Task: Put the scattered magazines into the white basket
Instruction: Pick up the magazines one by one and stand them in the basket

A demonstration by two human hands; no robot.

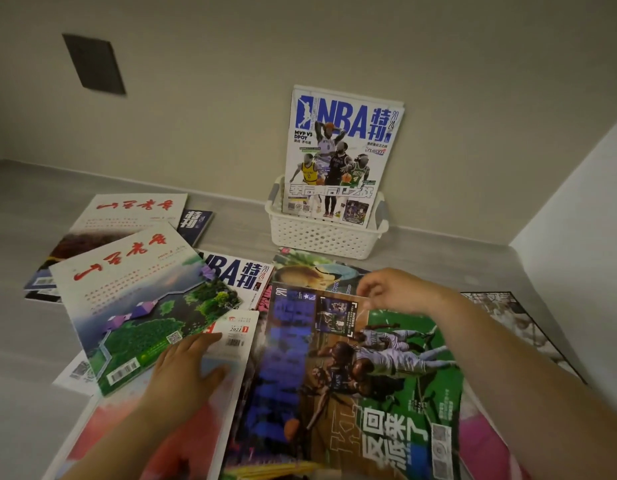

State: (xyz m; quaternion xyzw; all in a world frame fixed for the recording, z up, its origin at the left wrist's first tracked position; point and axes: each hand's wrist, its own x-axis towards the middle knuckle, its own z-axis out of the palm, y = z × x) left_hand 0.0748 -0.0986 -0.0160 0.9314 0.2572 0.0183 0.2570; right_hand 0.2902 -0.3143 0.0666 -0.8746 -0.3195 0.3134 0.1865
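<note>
Grey floor against a plain beige wall, corner spot; white perforated plastic basket sits at the wall base as the landmark. One blue-and-white NBA magazine already stands upright in it, leaning back on the wall, so that's the stowing pattern. Rest of the magazines lie overlapped on the floor in front of the basket. Right hand pinches the far edge of a glossy green-and-blue basketball magazine directly in front of the basket, likely peeling it off the pile. Left hand, fingers spread and gripping nothing, lies flat on a pink-and-white magazine front-left of the basket, probably pinning the stack. Red-titled landscape-cover magazine lies further left, untouched.
</note>
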